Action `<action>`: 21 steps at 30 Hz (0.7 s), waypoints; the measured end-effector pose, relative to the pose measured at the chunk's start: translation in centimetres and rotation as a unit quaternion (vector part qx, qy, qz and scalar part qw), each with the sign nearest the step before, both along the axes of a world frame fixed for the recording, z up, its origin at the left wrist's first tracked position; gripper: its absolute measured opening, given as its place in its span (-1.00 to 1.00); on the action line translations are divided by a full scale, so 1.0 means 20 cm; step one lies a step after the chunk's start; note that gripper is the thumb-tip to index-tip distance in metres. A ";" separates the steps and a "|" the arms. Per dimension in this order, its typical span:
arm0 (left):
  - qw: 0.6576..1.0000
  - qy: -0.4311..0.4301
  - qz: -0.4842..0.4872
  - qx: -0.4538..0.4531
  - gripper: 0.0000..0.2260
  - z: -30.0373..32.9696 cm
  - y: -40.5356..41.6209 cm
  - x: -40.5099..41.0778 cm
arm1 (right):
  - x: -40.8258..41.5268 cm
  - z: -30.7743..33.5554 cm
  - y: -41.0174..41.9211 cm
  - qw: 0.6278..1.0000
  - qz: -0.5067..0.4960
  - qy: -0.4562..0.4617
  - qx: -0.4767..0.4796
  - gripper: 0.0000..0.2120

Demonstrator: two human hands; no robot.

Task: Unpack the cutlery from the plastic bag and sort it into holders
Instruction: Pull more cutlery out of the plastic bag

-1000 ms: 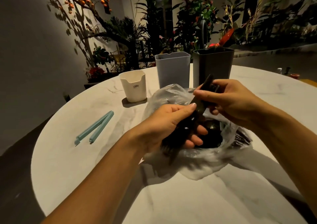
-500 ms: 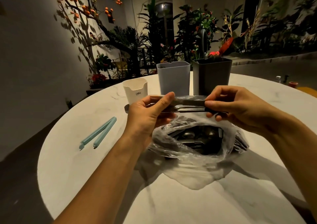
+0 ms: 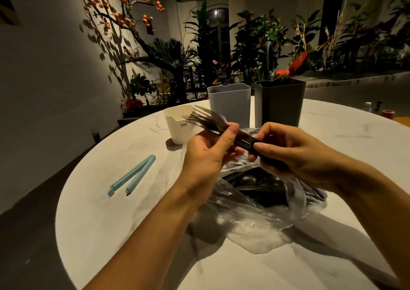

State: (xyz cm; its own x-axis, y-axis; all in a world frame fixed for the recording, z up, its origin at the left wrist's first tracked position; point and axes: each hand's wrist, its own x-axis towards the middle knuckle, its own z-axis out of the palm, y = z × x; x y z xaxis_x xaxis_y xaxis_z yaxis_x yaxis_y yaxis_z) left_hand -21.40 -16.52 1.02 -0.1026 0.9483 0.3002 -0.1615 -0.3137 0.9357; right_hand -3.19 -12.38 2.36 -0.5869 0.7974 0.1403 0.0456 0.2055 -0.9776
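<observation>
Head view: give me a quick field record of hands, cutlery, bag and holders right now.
left hand: pinches the fork bundle near the tines
right hand: grips the bundle's dark handles
plastic bag: open on the table, more cutlery inside
holders: white holder, grey holder, dark holder, upright behind the bag
bag clip: lying left, apart

Shiny metal tines on the forks [image 3: 205, 118], with dark matt handles. Thin, clear, crinkled plastic for the bag [image 3: 250, 218], glossy where lit. Smooth matt plastic on the cream holder [image 3: 177, 127], grey holder [image 3: 229, 103], dark holder [image 3: 278, 103] and blue clip [image 3: 133, 175]. Smooth, veined, marble-like finish on the table [image 3: 99, 212].
</observation>
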 end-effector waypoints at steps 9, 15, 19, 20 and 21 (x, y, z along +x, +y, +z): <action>0.993 0.082 -0.012 -0.080 -0.78 -0.04 0.00 0.00 | -0.03 -0.03 -0.01 0.992 0.003 -0.113 0.062 -0.75; 0.993 0.096 -0.024 -0.057 -0.85 -0.03 -0.01 -0.01 | -0.05 -0.02 -0.03 0.991 -0.030 -0.106 0.082 -0.71; 0.996 0.088 -0.008 -0.025 -0.70 -0.03 -0.01 -0.01 | -0.05 -0.02 -0.03 0.992 -0.038 -0.092 0.081 -0.73; 0.996 0.087 -0.009 -0.024 -0.68 -0.04 0.00 -0.01 | -0.05 -0.02 -0.03 0.993 -0.037 -0.087 0.071 -0.73; 0.996 0.088 -0.015 -0.026 -0.68 -0.04 0.00 -0.01 | -0.06 -0.02 -0.02 0.994 -0.035 -0.088 0.062 -0.72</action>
State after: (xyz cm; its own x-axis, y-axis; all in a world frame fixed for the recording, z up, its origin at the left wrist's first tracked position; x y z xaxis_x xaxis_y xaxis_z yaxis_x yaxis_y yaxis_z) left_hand -21.52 -16.49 0.14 -0.0245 0.9650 0.2610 -0.0011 -0.2611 0.9653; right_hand -4.30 -12.86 2.00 -0.5541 0.8206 0.1396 0.2322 0.3134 -0.9208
